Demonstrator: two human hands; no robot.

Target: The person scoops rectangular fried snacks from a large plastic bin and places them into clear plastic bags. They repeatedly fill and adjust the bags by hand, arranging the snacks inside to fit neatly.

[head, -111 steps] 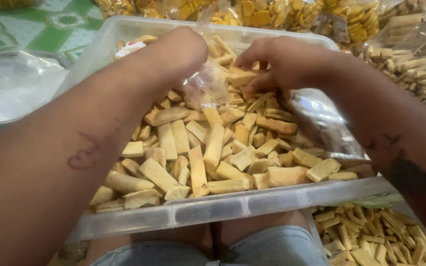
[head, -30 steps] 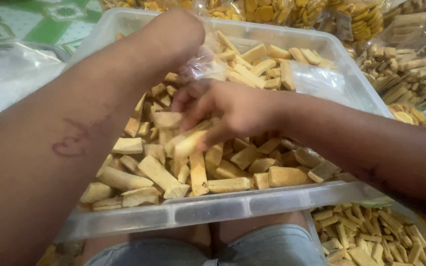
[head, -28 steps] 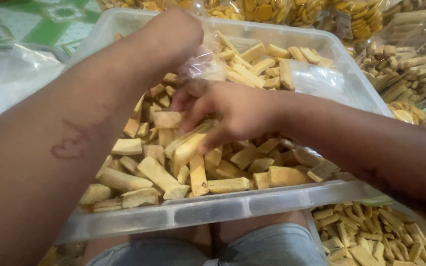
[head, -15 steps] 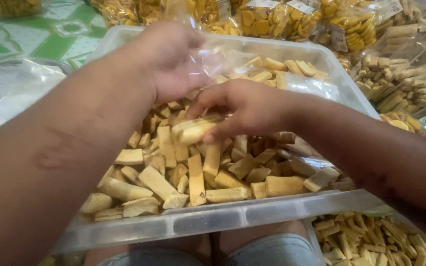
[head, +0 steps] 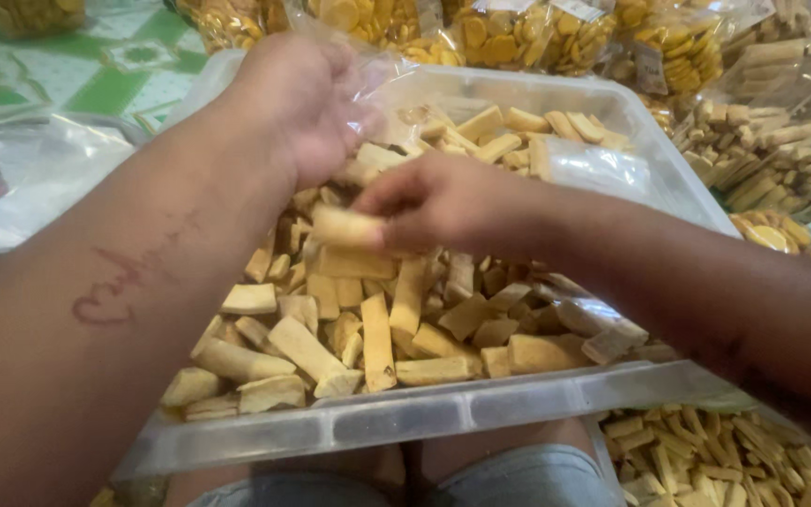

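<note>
Pinching pale tan rectangular biscuit stick (head: 344,227) in right hand (head: 452,202) fingertips, above heap of same sticks in clear plastic tub (head: 443,411) on lap. Left hand (head: 307,99) clenched on mouth of thin clear plastic bag (head: 396,80) over tub's far side. To do well, my read: keep bag mouth wide, feed stick lengthwise, grip light, sticks look brittle. Filled snack bags (head: 518,33) behind tub.

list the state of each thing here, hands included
left hand: closed on the clear bag, held up over the tub
right hand: pinching a few biscuit sticks
tub: open, full of loose sticks
bags behind: packed with round yellow snacks
</note>
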